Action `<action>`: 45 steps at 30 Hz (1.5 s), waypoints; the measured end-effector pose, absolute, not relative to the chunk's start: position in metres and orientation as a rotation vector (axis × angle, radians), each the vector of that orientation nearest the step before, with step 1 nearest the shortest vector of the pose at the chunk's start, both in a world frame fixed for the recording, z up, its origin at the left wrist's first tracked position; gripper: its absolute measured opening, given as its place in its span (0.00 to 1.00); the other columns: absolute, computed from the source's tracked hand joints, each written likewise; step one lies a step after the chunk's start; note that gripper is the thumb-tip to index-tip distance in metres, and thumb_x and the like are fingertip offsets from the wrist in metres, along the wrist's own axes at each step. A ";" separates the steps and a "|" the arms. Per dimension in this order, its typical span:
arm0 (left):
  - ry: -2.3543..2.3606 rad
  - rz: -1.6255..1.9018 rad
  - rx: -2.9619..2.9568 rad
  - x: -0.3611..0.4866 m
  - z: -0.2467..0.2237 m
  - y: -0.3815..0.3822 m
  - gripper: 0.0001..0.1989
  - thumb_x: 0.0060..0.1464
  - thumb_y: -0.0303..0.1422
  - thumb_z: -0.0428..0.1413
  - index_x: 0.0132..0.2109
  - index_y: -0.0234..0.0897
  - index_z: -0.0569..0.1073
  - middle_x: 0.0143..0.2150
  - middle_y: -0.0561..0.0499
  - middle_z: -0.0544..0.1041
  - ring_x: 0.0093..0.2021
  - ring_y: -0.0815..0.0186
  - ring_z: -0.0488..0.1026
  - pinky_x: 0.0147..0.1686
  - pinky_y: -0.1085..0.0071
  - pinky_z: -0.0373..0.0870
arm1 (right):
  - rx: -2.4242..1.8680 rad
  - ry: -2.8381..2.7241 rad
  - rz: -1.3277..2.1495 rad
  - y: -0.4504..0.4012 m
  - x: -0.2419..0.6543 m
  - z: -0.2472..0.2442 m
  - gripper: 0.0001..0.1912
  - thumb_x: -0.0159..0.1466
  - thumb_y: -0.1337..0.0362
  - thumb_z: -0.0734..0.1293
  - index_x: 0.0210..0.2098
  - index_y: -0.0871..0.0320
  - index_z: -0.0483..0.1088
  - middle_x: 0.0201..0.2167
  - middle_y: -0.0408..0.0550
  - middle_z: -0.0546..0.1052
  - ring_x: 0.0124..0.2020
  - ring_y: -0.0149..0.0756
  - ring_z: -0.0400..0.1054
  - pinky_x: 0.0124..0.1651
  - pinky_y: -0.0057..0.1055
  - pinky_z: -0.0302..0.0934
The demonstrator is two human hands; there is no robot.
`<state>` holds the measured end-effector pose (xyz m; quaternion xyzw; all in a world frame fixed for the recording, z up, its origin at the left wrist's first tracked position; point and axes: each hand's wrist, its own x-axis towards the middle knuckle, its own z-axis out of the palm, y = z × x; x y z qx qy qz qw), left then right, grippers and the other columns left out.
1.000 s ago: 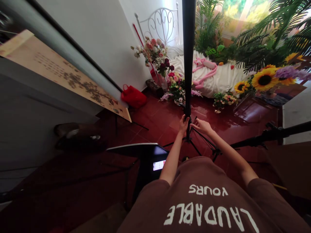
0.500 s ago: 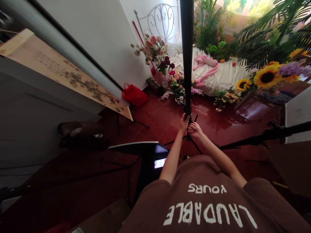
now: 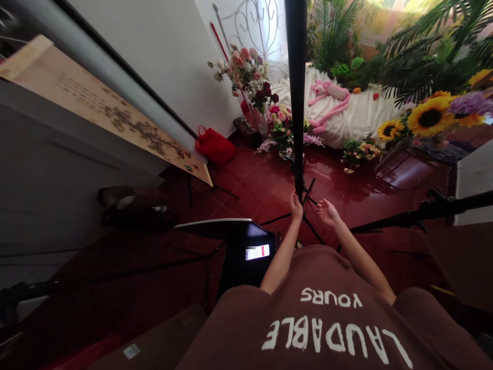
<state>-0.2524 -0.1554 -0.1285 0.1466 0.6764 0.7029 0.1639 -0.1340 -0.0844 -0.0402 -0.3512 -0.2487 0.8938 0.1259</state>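
Observation:
A black upright pole stand (image 3: 297,103) rises in front of me, its spread tripod legs (image 3: 313,229) on the red tiled floor. Low on its left side is my left hand (image 3: 296,207), fingers stretched upward beside the pole. I cannot tell whether its palm touches the metal. To the right of the pole, and apart from it, my right hand (image 3: 327,212) is loosely open with its fingers partly bent. It holds nothing.
A dark panel with a lit phone screen (image 3: 257,252) stands left of my arms. Another black pole (image 3: 419,213) slants in from the right. Farther off are a red bag (image 3: 215,146), flowers (image 3: 246,72), sunflowers (image 3: 429,118) and a pink plush toy (image 3: 330,100) on white cloth.
My right hand has come off the pole and moved right, its fingers loosening. My left hand has slid lower beside the pole, and its fingers have straightened.

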 end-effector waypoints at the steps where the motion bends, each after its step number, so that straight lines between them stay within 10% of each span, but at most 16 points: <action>1: 1.946 1.970 0.339 -0.239 -0.135 -0.156 0.27 0.61 0.52 0.42 0.53 0.36 0.68 0.52 0.39 0.73 0.54 0.63 0.70 0.53 0.62 0.66 | -1.027 -0.749 2.572 -0.082 -0.122 -0.041 0.14 0.64 0.60 0.60 0.23 0.55 0.55 0.15 0.35 0.57 0.15 0.26 0.52 0.19 0.20 0.51; 20: 1.088 1.509 1.465 -0.020 -0.022 -0.023 0.24 0.61 0.45 0.49 0.59 0.38 0.65 0.56 0.40 0.70 0.56 0.59 0.68 0.58 0.60 0.61 | -1.166 -0.662 1.717 -0.051 0.117 -0.001 0.19 0.59 0.53 0.62 0.21 0.54 0.51 0.15 0.34 0.51 0.13 0.25 0.45 0.15 0.22 0.43; 28: 1.161 1.415 1.409 0.001 -0.023 -0.006 0.19 0.60 0.43 0.50 0.54 0.38 0.64 0.38 0.48 0.74 0.36 0.68 0.71 0.39 0.72 0.66 | -1.335 -0.964 1.692 -0.023 0.144 0.027 0.23 0.56 0.41 0.65 0.27 0.55 0.61 0.18 0.38 0.65 0.15 0.24 0.54 0.15 0.22 0.39; 37: 1.177 1.413 1.615 -0.012 -0.014 -0.003 0.17 0.59 0.44 0.50 0.45 0.35 0.69 0.31 0.51 0.72 0.29 0.71 0.68 0.31 0.76 0.62 | -1.087 -1.284 1.941 0.018 0.154 0.022 0.17 0.52 0.52 0.69 0.25 0.55 0.58 0.14 0.31 0.52 0.16 0.23 0.42 0.19 0.22 0.40; 45: 1.181 1.417 1.674 -0.014 -0.015 -0.001 0.16 0.59 0.43 0.51 0.45 0.35 0.70 0.32 0.49 0.75 0.30 0.70 0.70 0.31 0.76 0.63 | -1.300 -2.255 1.081 0.032 0.174 0.052 0.15 0.56 0.53 0.70 0.27 0.57 0.65 0.21 0.38 0.65 0.23 0.27 0.55 0.27 0.26 0.47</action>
